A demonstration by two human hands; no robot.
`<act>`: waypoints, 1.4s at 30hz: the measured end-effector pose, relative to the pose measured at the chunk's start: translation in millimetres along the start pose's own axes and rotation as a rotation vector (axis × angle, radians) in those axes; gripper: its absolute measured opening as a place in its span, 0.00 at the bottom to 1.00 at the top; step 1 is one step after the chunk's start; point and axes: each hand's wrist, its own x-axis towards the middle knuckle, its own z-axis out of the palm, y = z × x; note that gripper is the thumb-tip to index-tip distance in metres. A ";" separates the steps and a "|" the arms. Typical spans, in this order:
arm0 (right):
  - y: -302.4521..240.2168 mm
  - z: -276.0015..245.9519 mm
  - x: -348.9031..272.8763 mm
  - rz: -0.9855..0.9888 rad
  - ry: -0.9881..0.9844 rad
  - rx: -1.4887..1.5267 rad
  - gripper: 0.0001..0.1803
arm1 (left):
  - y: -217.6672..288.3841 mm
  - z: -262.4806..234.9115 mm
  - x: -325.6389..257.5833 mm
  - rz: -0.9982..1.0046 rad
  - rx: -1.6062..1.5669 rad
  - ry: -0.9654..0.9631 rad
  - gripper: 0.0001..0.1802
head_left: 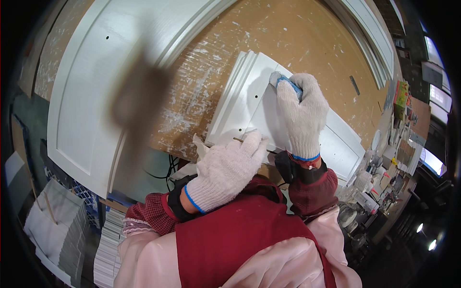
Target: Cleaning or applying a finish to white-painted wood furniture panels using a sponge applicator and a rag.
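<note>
A white painted panel [257, 108] with stepped moulded edges and small dark holes lies on the worktable, under both hands. My right hand [303, 109], in a white knit glove with a blue cuff edge, grips a blue pad [290, 86]. Something greyish-white shows at the pad's far left end, over the panel's face. My left hand [229, 165], gloved the same way, rests its outstretched fingers on the panel's near edge. Beside that hand's thumb side hangs a whitish scrap of cloth or paper [200, 146]; whether the hand touches it is unclear.
The brown worktable [187, 93] is flecked with white paint. A large white panel [81, 110] lies at left, partly behind a blurred dark shape [139, 96]. More white mouldings [370, 43] lie far right. Stacked white boards [60, 225] stand lower left; cluttered tools and containers [372, 187] sit right.
</note>
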 end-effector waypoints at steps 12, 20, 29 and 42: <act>-7.6 -4.8 25.5 -0.076 -0.027 0.027 0.14 | 1.0 -1.2 -0.1 -0.029 -0.024 -0.038 0.24; -12.3 13.9 49.6 -0.139 -0.060 0.016 0.16 | 0.2 -0.4 0.2 -0.027 -0.055 -0.005 0.22; -10.8 12.3 53.3 -0.125 -0.084 -0.015 0.17 | -0.9 6.3 0.7 -0.066 -0.034 -0.031 0.22; -4.5 13.4 53.9 -0.182 -0.053 -0.047 0.16 | -0.8 5.9 -0.2 -0.049 -0.031 0.014 0.23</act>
